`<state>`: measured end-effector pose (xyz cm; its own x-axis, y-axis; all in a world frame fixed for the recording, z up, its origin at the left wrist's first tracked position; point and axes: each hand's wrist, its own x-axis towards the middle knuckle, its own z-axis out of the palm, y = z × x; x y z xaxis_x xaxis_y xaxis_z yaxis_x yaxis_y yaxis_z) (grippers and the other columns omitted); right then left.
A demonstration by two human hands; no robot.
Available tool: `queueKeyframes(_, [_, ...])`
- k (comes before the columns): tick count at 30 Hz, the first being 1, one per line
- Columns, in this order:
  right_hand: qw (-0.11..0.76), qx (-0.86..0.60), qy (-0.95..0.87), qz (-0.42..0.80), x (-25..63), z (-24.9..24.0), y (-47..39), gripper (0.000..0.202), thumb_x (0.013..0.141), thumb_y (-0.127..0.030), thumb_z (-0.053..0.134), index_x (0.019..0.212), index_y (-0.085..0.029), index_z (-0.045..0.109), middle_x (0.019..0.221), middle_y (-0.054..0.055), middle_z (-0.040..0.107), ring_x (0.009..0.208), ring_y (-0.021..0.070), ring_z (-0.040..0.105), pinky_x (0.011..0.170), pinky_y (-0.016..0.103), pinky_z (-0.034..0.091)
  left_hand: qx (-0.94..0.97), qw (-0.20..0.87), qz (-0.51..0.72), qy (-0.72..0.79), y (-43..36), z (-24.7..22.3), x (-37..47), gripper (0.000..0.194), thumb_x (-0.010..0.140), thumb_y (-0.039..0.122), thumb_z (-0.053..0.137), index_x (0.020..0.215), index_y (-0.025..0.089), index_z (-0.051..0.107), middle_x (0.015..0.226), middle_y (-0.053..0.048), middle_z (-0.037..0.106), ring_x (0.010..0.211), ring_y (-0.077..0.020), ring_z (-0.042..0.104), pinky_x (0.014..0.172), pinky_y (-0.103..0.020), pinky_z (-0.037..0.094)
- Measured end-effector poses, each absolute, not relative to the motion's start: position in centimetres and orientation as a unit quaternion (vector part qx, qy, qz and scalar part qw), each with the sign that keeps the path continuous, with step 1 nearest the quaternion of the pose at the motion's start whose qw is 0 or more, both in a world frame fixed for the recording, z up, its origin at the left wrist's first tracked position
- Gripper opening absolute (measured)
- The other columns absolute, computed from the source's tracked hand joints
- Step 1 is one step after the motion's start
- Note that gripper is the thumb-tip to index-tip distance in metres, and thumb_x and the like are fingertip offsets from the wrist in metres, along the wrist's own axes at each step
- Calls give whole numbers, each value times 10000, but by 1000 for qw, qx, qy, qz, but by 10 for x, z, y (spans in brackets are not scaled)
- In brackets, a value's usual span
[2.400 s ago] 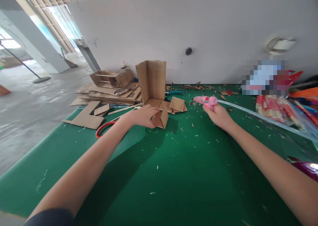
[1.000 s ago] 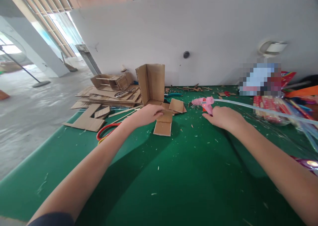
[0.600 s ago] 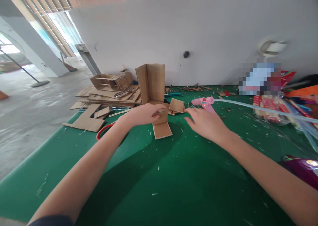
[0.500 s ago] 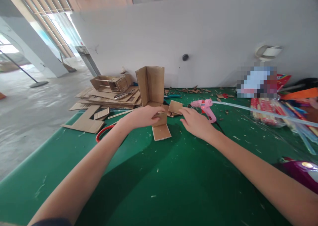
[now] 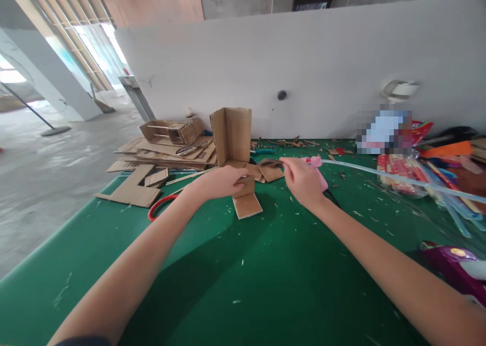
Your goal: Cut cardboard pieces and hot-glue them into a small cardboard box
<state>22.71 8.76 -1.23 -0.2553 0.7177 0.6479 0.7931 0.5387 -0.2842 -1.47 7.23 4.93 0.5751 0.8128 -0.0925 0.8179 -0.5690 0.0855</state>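
Note:
My left hand (image 5: 224, 181) pinches the upper edge of a small cardboard piece (image 5: 248, 205), folded into an L, with one panel upright and the other flat on the green table (image 5: 243, 295). My right hand (image 5: 304, 181) is closed on a small cardboard scrap (image 5: 269, 162), blurred and raised above the table. Just under that scrap lies a square cardboard piece (image 5: 272, 173). A tall folded cardboard panel (image 5: 237, 133) stands behind my left hand. The pink glue gun (image 5: 322, 179) is partly hidden behind my right hand.
Stacked cardboard (image 5: 152, 156) and a cardboard box model (image 5: 172, 130) occupy the back left, near red scissor handles (image 5: 154, 209). At the right are packaged sticks (image 5: 398, 171), a long clear glue stick (image 5: 364, 171) and a purple object (image 5: 451, 265). A white wall (image 5: 322, 57) stands behind.
My right hand has closed on a cardboard scrap and lifted it, moving slightly right, in front of the glue gun. My left hand keeps its grip. The view has tilted up slightly.

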Motion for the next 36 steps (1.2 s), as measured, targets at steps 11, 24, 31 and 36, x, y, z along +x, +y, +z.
queueKeyframes(11, [571,-386,-486,538,217,14,71,308,727,-208,597,1014,-251,492,974,34,632,830,206,689,774,386,582,871,46,-41,487,71,48,-13,461,869,312,384,1313,189,408,896,-93,662,680,-203,601,527,-277,359])
queueKeyframes(24, [522,-440,-413,603,207,6,62,301,594,-258,786,832,-199,610,784,-3,647,665,114,590,466,191,422,874,40,-23,484,70,50,-13,448,884,355,382,1309,215,403,940,-85,669,726,-205,617,552,-269,364])
queueKeyframes(31, [449,-458,-482,597,200,-15,68,249,651,-133,718,875,-161,613,827,65,686,728,171,665,620,289,554,879,73,7,471,69,51,-14,433,889,347,372,1297,208,424,910,-62,665,689,-182,608,550,-268,366])
queueKeyframes(36, [402,-505,-588,487,199,-21,70,200,691,-177,706,883,-167,651,727,41,652,592,141,578,440,243,438,876,93,11,473,72,50,-15,437,897,328,363,1307,190,429,902,-68,669,673,-171,615,558,-263,387])
